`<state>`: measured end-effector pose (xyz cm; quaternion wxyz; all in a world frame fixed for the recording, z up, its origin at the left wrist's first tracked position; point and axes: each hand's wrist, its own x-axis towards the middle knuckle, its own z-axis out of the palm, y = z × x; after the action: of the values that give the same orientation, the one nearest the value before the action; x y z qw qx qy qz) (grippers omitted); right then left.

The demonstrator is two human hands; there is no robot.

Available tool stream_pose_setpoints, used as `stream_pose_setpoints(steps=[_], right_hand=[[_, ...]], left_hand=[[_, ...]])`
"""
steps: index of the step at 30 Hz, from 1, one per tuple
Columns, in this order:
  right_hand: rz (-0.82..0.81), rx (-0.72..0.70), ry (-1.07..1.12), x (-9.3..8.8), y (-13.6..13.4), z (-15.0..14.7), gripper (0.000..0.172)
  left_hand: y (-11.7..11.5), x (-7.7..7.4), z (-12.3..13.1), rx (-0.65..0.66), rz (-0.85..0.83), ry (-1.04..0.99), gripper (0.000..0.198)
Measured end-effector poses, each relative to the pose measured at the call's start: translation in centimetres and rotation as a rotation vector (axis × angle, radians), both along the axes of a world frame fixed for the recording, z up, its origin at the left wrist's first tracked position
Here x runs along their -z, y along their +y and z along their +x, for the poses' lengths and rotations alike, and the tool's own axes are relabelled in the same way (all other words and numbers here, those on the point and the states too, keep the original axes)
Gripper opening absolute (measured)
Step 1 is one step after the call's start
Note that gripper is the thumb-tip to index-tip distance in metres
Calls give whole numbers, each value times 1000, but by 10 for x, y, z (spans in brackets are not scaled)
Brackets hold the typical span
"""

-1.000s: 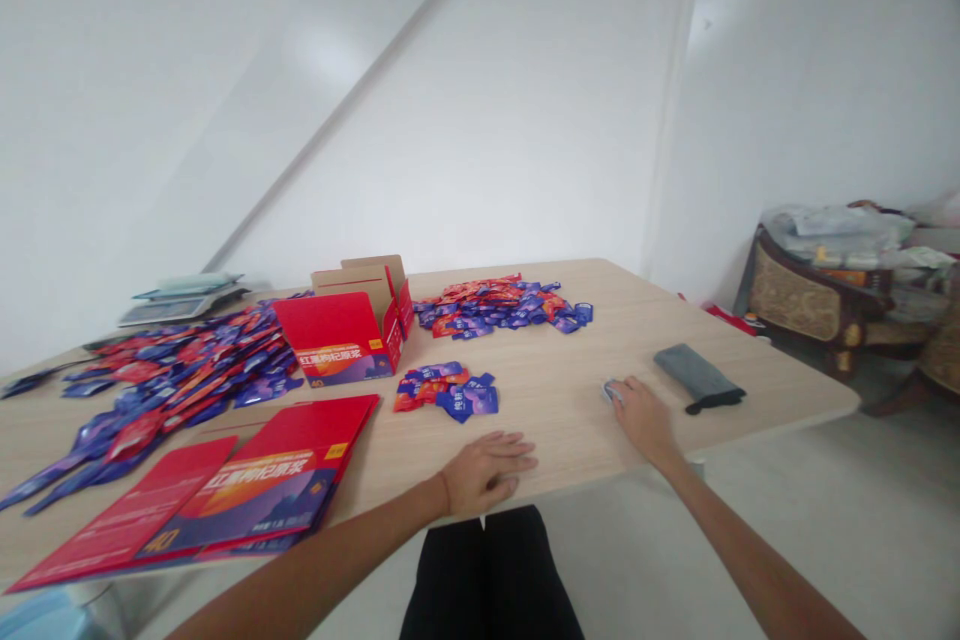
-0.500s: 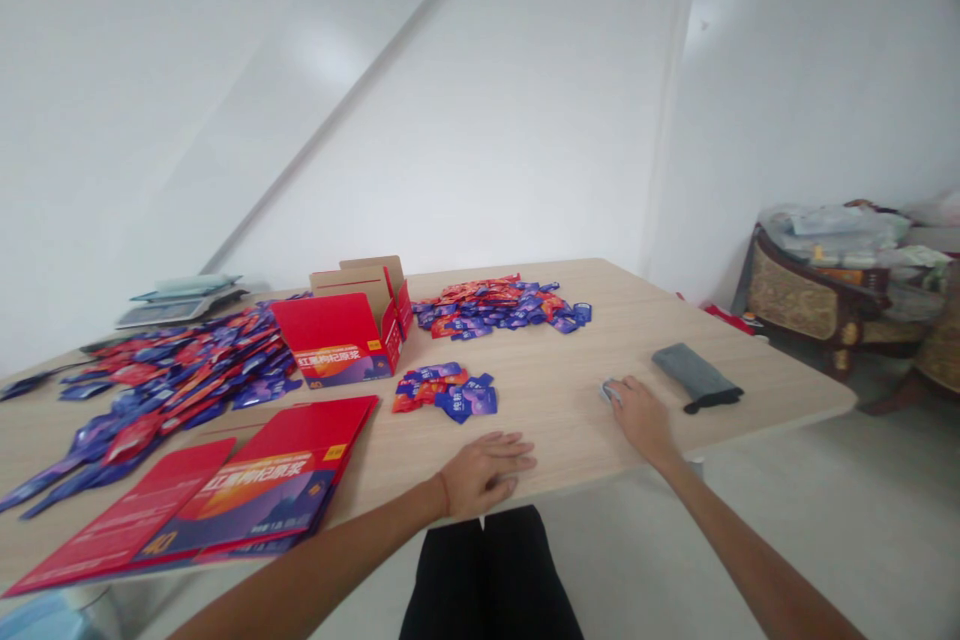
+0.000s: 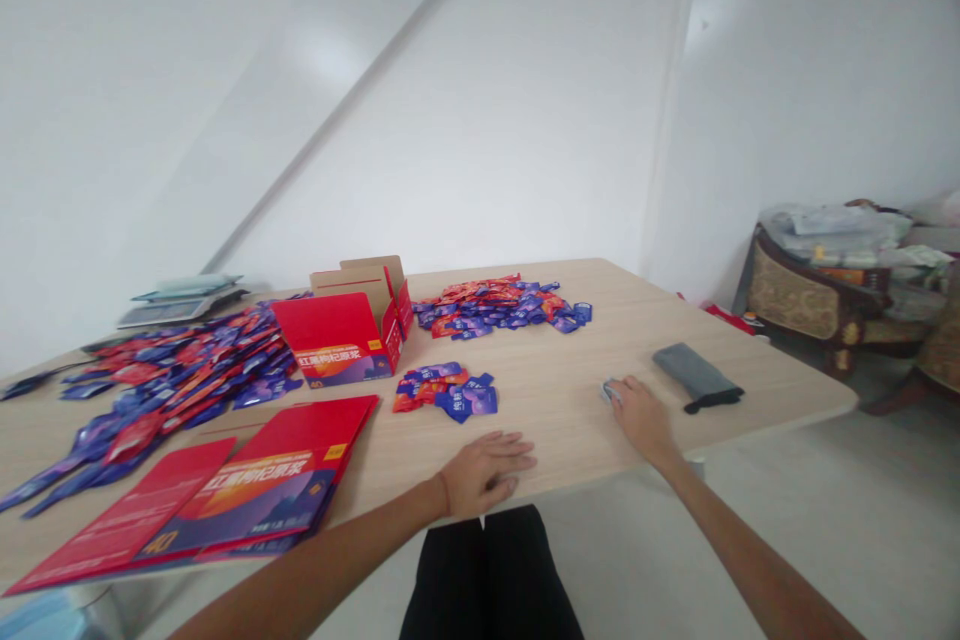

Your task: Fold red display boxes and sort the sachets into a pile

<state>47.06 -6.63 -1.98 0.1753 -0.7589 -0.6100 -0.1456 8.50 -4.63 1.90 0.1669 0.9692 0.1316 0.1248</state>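
Observation:
My left hand (image 3: 487, 473) lies flat at the table's near edge, fingers stretched out and holding nothing. Beyond it is a small heap of blue and red sachets (image 3: 469, 398). My right hand (image 3: 641, 417) rests on the table farther right, its fingers closed on a small whitish object (image 3: 609, 389) too small to make out. To the right of that hand lies a folded grey cloth item (image 3: 694, 372) with a dark end.
Flattened red cartons (image 3: 255, 485) lie at the near left. Open red boxes (image 3: 341, 340) stand behind them. Sachets form a large pile (image 3: 202, 360) on the left and another (image 3: 502, 305) at the back. A flat scale (image 3: 180, 308) sits back left; a loaded armchair (image 3: 802, 295) stands right.

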Motion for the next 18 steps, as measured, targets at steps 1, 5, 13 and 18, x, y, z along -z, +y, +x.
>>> stream_pose_setpoints(steps=[1,5,13,18], right_hand=[[-1,0,-5,0,0,0,30],[-5,4,-16,-2,-2,-2,30],[-2,-3,-1,-4,-3,-3,31],[-5,0,16,-5,-3,-3,32]], left_hand=[[0,0,0,-2,1,2,56],[1,2,-1,-3,4,-1,57],[0,1,-1,-1,8,-8,57],[0,1,0,0,11,-14,55]])
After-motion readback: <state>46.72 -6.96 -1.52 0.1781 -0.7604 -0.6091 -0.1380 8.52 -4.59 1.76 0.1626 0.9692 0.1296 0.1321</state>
